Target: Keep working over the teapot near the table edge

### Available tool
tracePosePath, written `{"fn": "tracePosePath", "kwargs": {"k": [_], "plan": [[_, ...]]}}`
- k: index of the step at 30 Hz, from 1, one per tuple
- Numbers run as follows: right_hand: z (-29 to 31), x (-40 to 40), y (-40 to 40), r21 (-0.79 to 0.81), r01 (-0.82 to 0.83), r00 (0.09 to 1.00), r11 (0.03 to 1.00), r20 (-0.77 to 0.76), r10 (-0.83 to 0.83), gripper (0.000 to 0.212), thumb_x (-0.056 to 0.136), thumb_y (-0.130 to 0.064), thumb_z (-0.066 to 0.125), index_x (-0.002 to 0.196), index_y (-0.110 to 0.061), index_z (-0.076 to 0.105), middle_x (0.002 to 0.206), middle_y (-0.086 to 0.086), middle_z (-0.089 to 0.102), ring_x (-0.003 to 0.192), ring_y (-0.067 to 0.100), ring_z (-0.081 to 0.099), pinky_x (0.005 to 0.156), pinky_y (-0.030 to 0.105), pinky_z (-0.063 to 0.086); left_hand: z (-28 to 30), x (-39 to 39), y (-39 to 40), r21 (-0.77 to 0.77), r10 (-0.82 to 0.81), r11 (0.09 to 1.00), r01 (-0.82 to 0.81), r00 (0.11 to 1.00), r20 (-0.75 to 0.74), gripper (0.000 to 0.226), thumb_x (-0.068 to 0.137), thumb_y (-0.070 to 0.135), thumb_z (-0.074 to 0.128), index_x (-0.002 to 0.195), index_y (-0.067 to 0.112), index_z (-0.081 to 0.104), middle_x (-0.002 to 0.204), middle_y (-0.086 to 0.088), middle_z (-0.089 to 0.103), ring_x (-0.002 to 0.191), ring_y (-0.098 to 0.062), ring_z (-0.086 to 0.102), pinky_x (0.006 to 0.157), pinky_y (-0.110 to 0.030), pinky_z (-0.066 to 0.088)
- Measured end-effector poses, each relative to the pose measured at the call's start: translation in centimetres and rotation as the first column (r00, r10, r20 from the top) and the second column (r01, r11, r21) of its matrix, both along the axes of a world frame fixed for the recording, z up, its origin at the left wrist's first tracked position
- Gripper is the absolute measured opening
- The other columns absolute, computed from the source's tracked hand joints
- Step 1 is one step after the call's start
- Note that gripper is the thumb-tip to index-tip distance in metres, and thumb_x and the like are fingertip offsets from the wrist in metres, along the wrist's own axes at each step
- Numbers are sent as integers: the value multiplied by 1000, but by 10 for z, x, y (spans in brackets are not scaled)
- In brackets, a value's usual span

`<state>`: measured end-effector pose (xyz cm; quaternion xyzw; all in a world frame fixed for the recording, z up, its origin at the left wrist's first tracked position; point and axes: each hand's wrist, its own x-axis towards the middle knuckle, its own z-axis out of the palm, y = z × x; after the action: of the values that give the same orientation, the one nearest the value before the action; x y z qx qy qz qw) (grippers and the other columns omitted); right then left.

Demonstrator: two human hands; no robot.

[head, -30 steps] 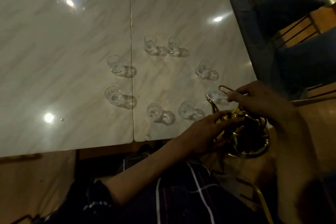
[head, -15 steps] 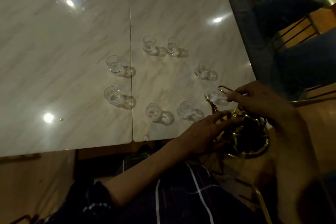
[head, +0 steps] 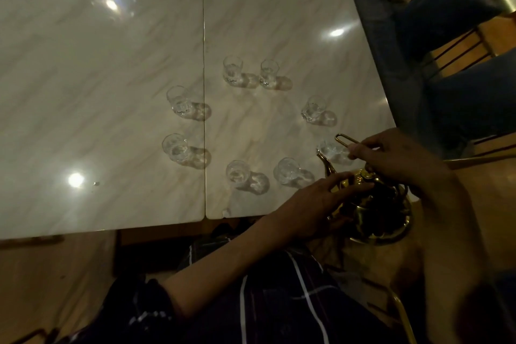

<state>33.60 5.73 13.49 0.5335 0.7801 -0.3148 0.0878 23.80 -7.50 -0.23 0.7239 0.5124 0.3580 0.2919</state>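
Fingers point(head: 339, 179) rest on brass teapot point(head: 374, 212) — right hand point(head: 396, 159) pinches handle point(head: 344, 139).

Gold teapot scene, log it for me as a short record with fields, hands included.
teapot: gold teapot, at the table's near right corner, spout toward the glasses
left hand: left hand rests on the teapot's side, fingers straight
right hand: right hand pinches the wire handle
glasses: eight small clear glasses in a ring
surface: marble table
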Motion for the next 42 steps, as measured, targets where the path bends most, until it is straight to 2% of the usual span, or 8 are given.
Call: {"fn": "tracePosePath", "kwargs": {"k": [8, 14, 19, 23, 29, 33, 39, 42], "plan": [[-13, 2, -9, 31, 9, 1000, 999, -20, -9, 27, 93, -42, 57, 87, -25, 77, 80, 0, 70, 79, 14, 65, 82, 42, 54, -3, -5, -4, -73, -33, 997, 32, 999, -18, 75, 94, 25, 72, 159, 26, 34, 166, -10, 24, 131, -32, 52, 88, -41, 56], [-37, 0, -20, 40, -26, 999, 999, -29, 27, 30, 95, -40, 54, 84, -22, 75, 93, 3, 69, 85, 17, 64, 75, 34, 49, -14, -16, -11, -173, -65, 983, 54, 996, -55, 74, 95, 28, 71, 159, 29, 33, 169, -8, 19, 146, -36, 37, 101, -51, 52], [-58, -8, -30, -24, -9, 997, 1000, -74, 7, 30, 94, -42, 53, 80, -26, 74, 84, -3, 71, 82, 14, 67, 76, 35, 54, -26, -31, -21, -242, -61, 970, 38, 994, -87, 73, 95, 27, 71, 159, 27, 34, 169, -10, 19, 149, -35, 33, 105, -53, 49], [-67, -24, -40, -77, -63, 993, 995, -103, 55, 27, 92, -36, 54, 81, -19, 72, 82, 1, 70, 80, 18, 68, 73, 38, 56, -32, -43, -36, -259, -10, 966, -24, 992, -129, 75, 95, 28, 72, 159, 28, 34, 169, -11, 15, 150, -35, 31, 108, -49, 46], [-68, -53, -54, -135, -162, 977, 978, -159, 140, 12, 93, -38, 54, 96, -29, 60, 83, 3, 69, 74, 18, 70, 67, 37, 59, -40, -62, -62, -261, 57, 962, -84, 992, -110, 71, 98, 33, 67, 159, 34, 30, 170, -6, 15, 140, -31, 47, 102, -47, 53], [-68, -73, -59, -94, -236, 964, 967, -148, 220, 14, 92, -35, 56, 99, -27, 66, 78, 0, 68, 74, 17, 69, 66, 34, 57, -43, -69, -75, -271, 108, 954, -131, 990, -95, 72, 98, 38, 66, 158, 40, 27, 169, -2, 17, 132, -26, 55, 96, -48, 56], [-66, -90, -62, -16, -322, 942, 947, -107, 318, 28, 88, -42, 57, 106, -28, 73, 109, -3, 69, 87, 11, 66, 78, 33, 55, -36, -74, -85, -248, 163, 953, -174, 985, -65, 73, 97, 41, 67, 159, 40, 27, 166, -2, 22, 123, -22, 61, 95, -41, 57], [-60, -95, -64, -11, -344, 934, 939, -109, 341, 30, 89, -40, 58, 110, -25, 74, 111, -2, 70, 90, 13, 67, 81, 34, 55, -32, -75, -86, -220, 184, 957, -190, 982, -50, 73, 96, 39, 68, 159, 36, 30, 165, -3, 25, 124, -22, 60, 94, -38, 57]]}}
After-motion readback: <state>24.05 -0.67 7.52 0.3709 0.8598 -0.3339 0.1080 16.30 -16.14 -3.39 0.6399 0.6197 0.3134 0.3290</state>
